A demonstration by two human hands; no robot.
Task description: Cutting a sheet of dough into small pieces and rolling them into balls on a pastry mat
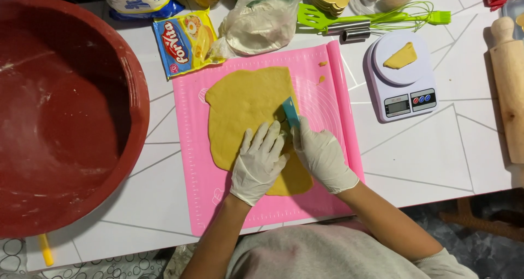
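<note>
A flat sheet of yellow dough (245,107) lies rolled out on a pink silicone mat (191,164). My left hand (259,161), in a white glove, presses flat on the dough's lower right part with fingers spread. Beside it, my right hand (322,156), also gloved, grips a small teal scraper (291,111) whose blade stands on the dough's right edge. Two small dough crumbs (322,71) lie on the mat near its rolled-up right edge.
A large red bowl (136,93) fills the left. A white kitchen scale (401,74) with a dough piece (401,56) stands at right, a wooden rolling pin (510,85) beyond it. Behind the mat lie a yellow-blue packet (183,41), a flour bag (262,19), a green spatula and whisk (376,18).
</note>
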